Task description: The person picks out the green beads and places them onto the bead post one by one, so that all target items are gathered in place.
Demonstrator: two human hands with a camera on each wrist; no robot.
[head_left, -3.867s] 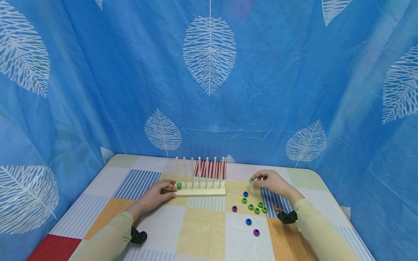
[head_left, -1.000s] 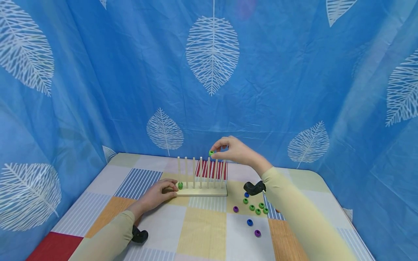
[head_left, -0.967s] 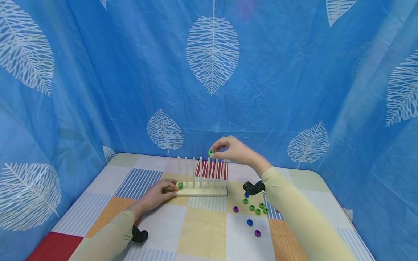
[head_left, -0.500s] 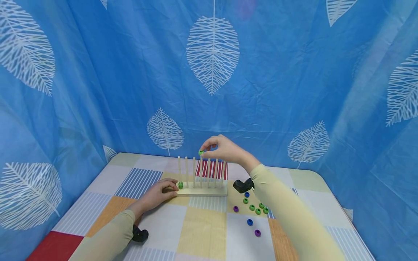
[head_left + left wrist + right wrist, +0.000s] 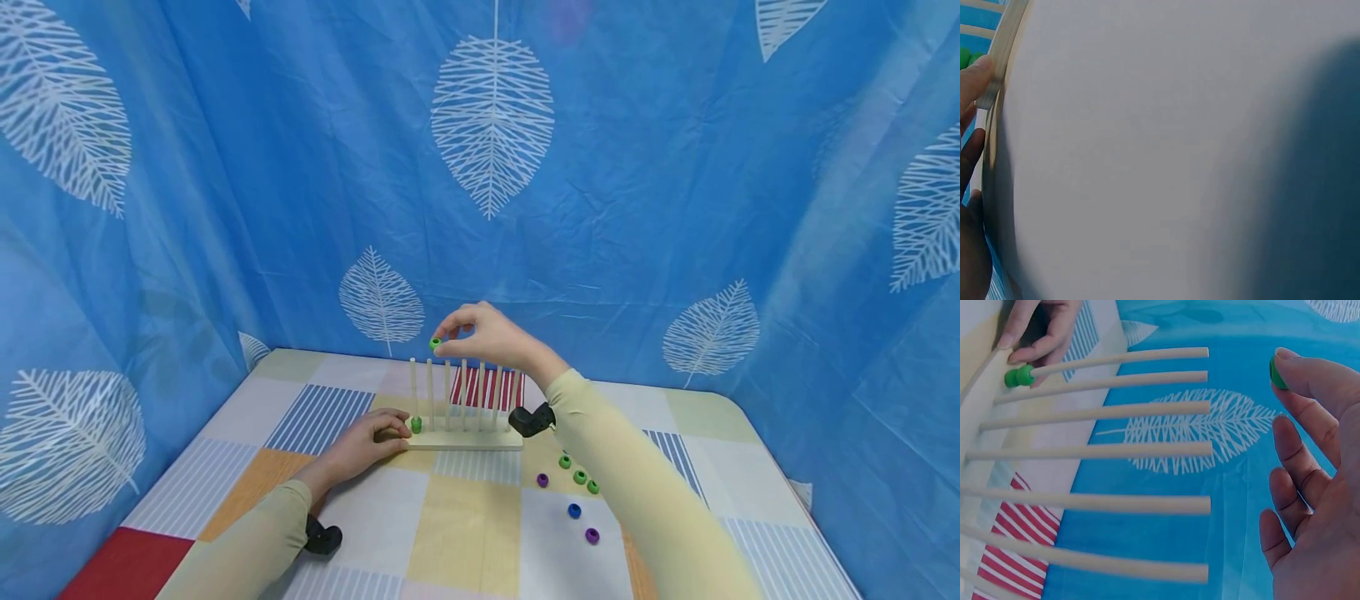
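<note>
My right hand pinches a green bead between thumb and forefinger, above the tops of the pegs near the rack's left side. In the right wrist view that bead is apart from the peg tips, and the other fingers are loosely bent. The wooden peg rack has a row of several upright pegs. Two green beads sit stacked at the base of the leftmost peg. My left hand grips the rack's left end; the left wrist view shows its thumb on the board's edge.
Loose beads lie on the patchwork cloth right of the rack: several green, purple and blue. My right forearm passes over that area and hides some beads. A blue leaf-print curtain surrounds the table.
My right hand picked up the green bead from the right and carried it left across the peg tops, from the right-hand pegs to near the second from left. My left hand stayed put.
</note>
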